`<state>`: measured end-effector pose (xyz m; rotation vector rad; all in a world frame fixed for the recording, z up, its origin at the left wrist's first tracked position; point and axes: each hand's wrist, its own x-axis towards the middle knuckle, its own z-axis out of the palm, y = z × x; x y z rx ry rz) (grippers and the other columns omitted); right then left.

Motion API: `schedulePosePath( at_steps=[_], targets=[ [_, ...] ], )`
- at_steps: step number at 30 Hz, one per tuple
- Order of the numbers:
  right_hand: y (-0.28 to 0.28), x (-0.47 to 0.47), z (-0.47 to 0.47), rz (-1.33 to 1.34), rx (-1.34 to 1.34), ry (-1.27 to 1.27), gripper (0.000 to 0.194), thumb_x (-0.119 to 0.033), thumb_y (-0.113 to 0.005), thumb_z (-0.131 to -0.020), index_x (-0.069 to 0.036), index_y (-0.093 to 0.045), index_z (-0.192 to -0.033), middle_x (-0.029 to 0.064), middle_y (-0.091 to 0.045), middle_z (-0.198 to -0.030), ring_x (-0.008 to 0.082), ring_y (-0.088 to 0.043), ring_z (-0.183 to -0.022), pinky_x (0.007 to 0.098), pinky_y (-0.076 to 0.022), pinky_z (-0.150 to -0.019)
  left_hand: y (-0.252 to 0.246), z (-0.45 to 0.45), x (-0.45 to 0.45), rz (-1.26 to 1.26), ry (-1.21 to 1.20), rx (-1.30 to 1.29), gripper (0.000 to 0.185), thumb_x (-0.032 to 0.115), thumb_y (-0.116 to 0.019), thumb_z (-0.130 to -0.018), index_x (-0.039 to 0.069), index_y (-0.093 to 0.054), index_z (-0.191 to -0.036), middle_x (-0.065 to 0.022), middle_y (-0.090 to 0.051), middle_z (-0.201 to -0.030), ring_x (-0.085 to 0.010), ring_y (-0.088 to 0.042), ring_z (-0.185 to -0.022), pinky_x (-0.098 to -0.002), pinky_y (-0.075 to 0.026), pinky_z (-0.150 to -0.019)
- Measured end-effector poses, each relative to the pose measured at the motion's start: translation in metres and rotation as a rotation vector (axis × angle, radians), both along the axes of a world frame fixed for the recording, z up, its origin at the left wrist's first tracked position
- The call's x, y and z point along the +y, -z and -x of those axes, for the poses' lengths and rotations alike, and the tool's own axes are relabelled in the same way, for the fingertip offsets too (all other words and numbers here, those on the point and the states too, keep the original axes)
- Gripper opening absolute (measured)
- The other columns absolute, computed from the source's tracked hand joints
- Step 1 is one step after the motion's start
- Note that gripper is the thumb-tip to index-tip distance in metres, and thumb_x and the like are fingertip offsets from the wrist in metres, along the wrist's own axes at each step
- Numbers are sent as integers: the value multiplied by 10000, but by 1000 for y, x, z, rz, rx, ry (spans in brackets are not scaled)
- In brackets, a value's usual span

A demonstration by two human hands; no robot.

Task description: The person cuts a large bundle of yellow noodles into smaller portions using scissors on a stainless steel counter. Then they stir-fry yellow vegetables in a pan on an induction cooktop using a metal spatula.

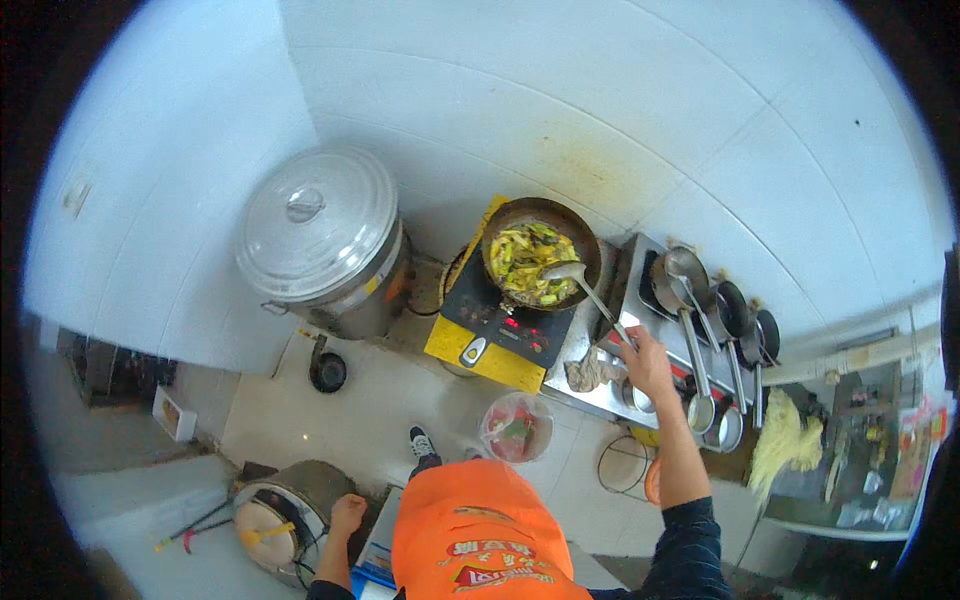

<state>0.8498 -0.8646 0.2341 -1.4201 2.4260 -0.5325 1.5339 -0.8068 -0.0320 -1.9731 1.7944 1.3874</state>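
My right hand (pixel 646 363) grips the handle of a metal cooking ladle (pixel 598 298), whose bowl rests among chopped green and yellow vegetables (pixel 517 259) in a dark wok (pixel 589 232). Under the wok is a black induction cooker (pixel 469 296) with red lights showing, set on a yellow board (pixel 459 346). The wok's handle points towards me, and no hand is on it. My left hand (pixel 349 513) hangs low at the left, fingers curled, near a large round vessel; whether anything is in it cannot be told.
A large lidded aluminium pot (pixel 322 217) stands left of the cooker. Several saucepans (pixel 679 281) sit on a steel stove at the right, beside a crumpled cloth (pixel 591 371). A lined bin (pixel 517 427) is on the floor before me. A round wire rack (pixel 622 463) lies right of it.
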Motion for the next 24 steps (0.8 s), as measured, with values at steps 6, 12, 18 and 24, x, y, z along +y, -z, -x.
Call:
schedulePosePath(
  at_steps=[6, 12, 18, 24],
  targets=[
    [-4, 13, 7, -80, 73, -45, 281, -189, -635, -890, -28, -641, -1121, 266, -691, -956, 463, -655, -908, 540, -502, -803, -23, -8, -74, 61, -75, 72, 190, 243, -688, -857, 58, -718, -893, -136, -719, -824, -269, -703, -812, -378, -542, -759],
    [49, -25, 16, 41, 39, -25, 292, -199, -621, -909, -19, -636, -1139, 270, -693, -930, 454, -665, -889, 535, -516, -801, -41, -2, -66, 90, -197, 161, 217, 247, -685, -866, 41, -715, -925, -131, -719, -858, -255, -695, -805, -373, -539, -743],
    [51, -60, 36, 126, -106, 88, 304, -193, -615, -943, 5, -624, -1174, 213, -711, -837, 370, -704, -804, 444, -532, -769, -28, -22, -13, 25, 273, -58, 213, 246, -656, -878, 46, -711, -926, -141, -719, -900, -294, -689, -818, -407, -529, -722],
    [98, -97, 39, 206, -196, 343, 328, -242, -549, -974, 34, -646, -1121, 156, -725, -810, 273, -712, -750, 390, -532, -716, -8, -43, -24, -127, 368, 0, 247, 283, -621, -880, 54, -710, -908, -178, -713, -949, -368, -683, -899, -466, -542, -765]
  ],
)
